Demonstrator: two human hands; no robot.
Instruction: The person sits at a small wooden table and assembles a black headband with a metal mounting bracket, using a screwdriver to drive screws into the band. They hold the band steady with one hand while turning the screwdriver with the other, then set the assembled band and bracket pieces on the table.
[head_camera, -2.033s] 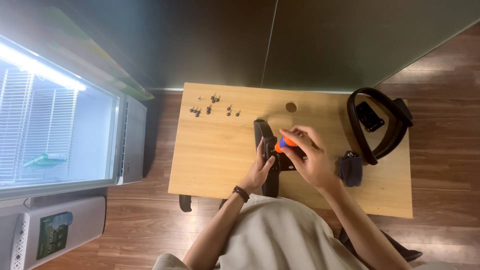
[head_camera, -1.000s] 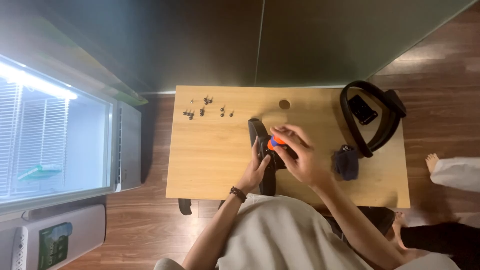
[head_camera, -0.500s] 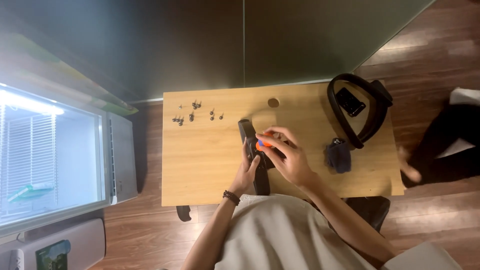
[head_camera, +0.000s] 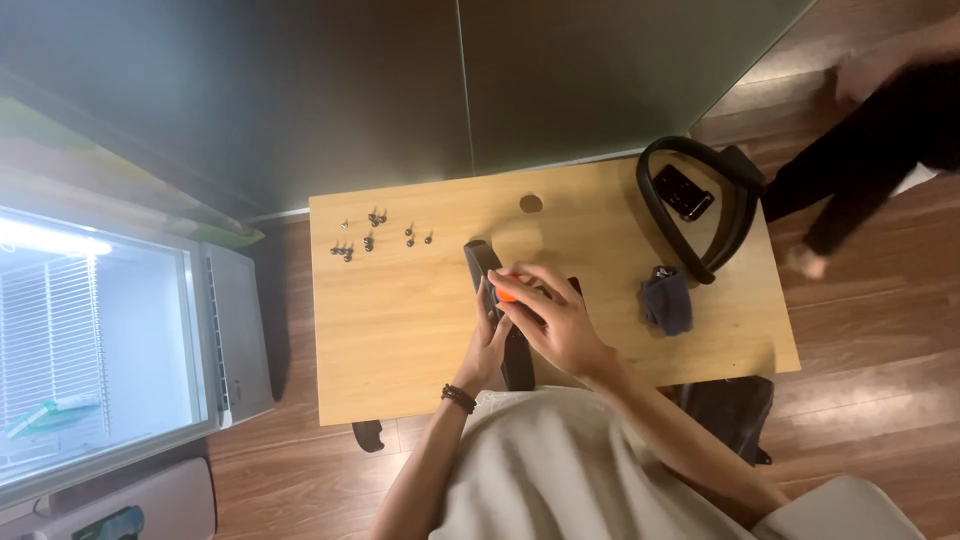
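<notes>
The right hand (head_camera: 558, 322) curls closed around an orange tool (head_camera: 506, 294). The left hand (head_camera: 490, 345) grips a long black strap (head_camera: 482, 268) at the table's (head_camera: 400, 330) centre, running 11 to 5 o'clock.

Loose screws (head_camera: 372, 237), a black headband (head_camera: 700, 205) and a dark cloth (head_camera: 668, 300) lie on the wooden table (head_camera: 400, 340).

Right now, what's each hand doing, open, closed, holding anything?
Left hand: closed on the long black part.
Right hand: closed around the orange-handled tool.
</notes>
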